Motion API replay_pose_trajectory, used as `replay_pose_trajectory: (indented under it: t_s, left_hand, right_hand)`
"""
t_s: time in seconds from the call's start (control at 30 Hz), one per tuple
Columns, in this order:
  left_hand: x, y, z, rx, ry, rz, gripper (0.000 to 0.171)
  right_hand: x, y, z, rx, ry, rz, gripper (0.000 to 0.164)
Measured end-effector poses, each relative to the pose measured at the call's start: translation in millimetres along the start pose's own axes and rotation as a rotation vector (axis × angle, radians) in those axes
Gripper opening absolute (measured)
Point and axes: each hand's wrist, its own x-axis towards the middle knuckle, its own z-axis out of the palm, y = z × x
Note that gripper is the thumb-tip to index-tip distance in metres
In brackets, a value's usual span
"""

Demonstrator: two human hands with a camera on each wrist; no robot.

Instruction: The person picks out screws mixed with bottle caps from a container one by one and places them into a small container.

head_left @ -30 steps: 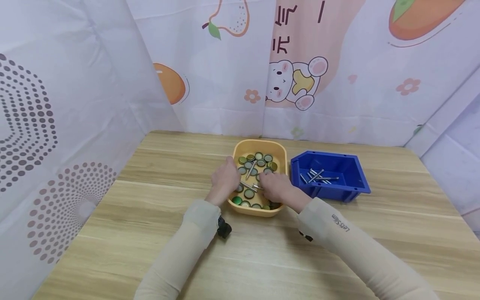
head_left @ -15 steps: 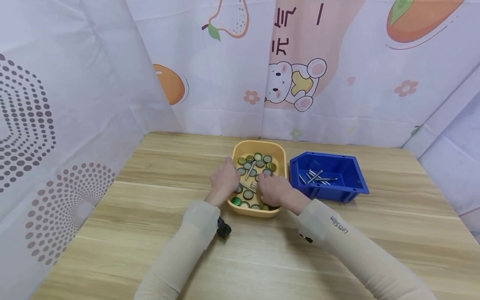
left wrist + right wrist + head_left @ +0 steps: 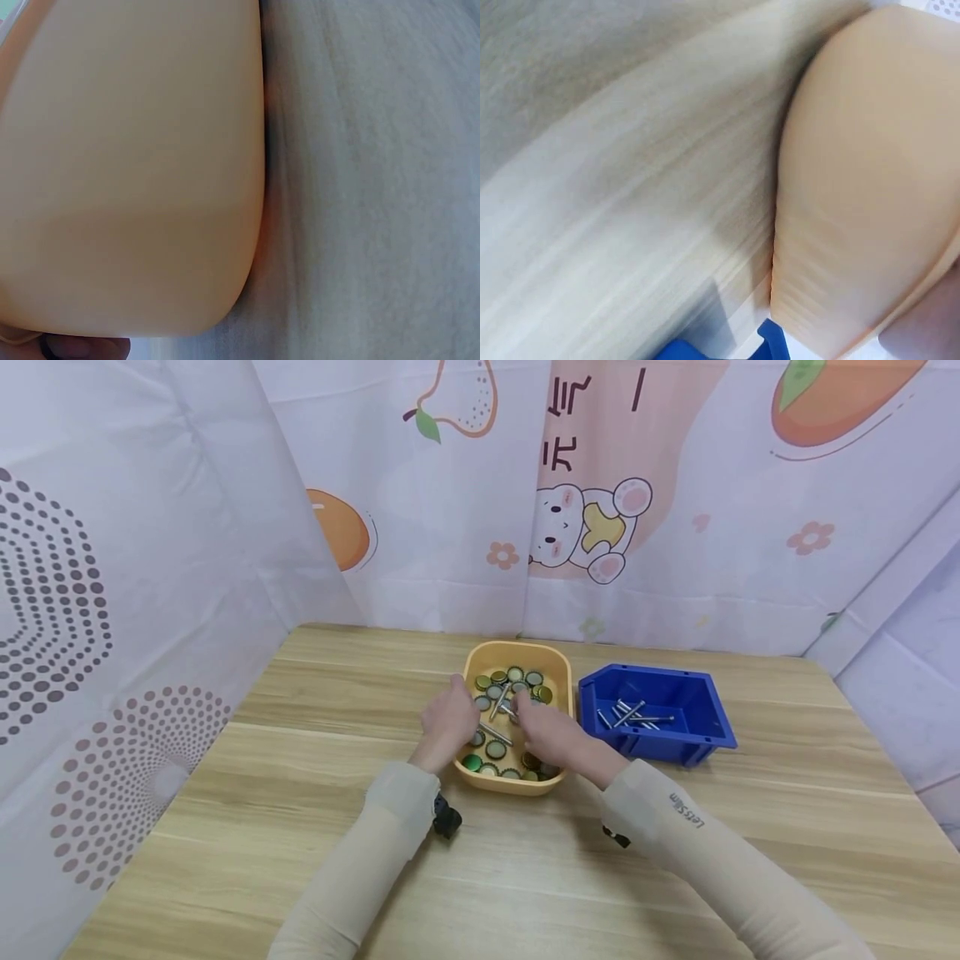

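Note:
A yellow plastic tub (image 3: 551,664) holds many bottle caps (image 3: 496,749) and a few silver screws (image 3: 497,734). My left hand (image 3: 450,720) grips the tub's left rim; in the left wrist view only a bit of its fingers (image 3: 86,347) shows past the tub wall. Over the right side of the tub, my right hand (image 3: 553,735) pinches a silver screw, its fingertips above the caps. How far the screw reaches into that hand is hidden. In the right wrist view, the tub's outer wall (image 3: 862,172) covers most of this hand.
Just right of the tub stands a blue bin (image 3: 701,702) with several silver screws (image 3: 633,714) inside. Both sit on a wooden table (image 3: 352,693). A printed white curtain (image 3: 442,527) hangs behind the table's back edge.
My right hand has taken up a screw from among the caps and moved it slightly up and away inside the tub. The left hand stays on the rim.

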Motion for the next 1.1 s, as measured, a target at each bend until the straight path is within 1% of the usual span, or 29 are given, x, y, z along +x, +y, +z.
replay_pose_trajectory:
  t_s: [0.1, 0.2, 0.3, 0.37, 0.47, 0.57, 0.7, 0.8, 0.87, 0.93, 1.1]
  left_hand:
    - [0.2, -0.3, 0.4, 0.008, 0.003, -0.005, 0.027]
    - [0.4, -0.3, 0.4, 0.007, 0.004, -0.007, 0.025]
    - [0.2, -0.1, 0.2, 0.003, 0.003, -0.004, 0.024]
    - [0.2, 0.0, -0.1, 0.003, 0.005, -0.003, 0.023]
    - [0.3, 0.1, -0.1, 0.008, 0.004, -0.001, 0.023]
    - [0.1, 0.2, -0.4, 0.012, 0.003, -0.001, 0.023]
    - [-0.2, 0.4, -0.5, 0.016, 0.000, -0.001, 0.023]
    - [-0.2, 0.6, -0.3, 0.018, -0.002, 0.000, 0.023]
    - [-0.3, 1.0, -0.4, 0.019, -0.003, -0.002, 0.023]
    - [-0.2, 1.3, -0.4, 0.020, -0.005, -0.003, 0.023]
    - [-0.3, 1.7, -0.2, 0.028, -0.011, -0.012, 0.027]
  right_hand:
    - [1, 3, 0, 0.033, 0.060, -0.052, 0.036]
    - [3, 5, -1, 0.033, 0.070, -0.051, 0.025]
    - [4, 4, -3, 0.033, 0.049, -0.031, 0.010]
    - [4, 3, -3, 0.033, 0.027, -0.019, 0.007]
    - [5, 2, -3, 0.033, 0.006, -0.017, 0.010]
    - [4, 2, -3, 0.070, -0.010, -0.017, 0.014]
    - [3, 4, -6, 0.178, -0.045, -0.023, 0.015]
    - [3, 5, -8, 0.269, -0.092, -0.009, 0.015]
    - [3, 5, -10, 0.308, -0.113, -0.001, 0.014]
    - [3, 4, -12, 0.331, -0.124, -0.002, 0.013]
    - [3, 4, -15, 0.343, -0.137, 0.000, 0.012]
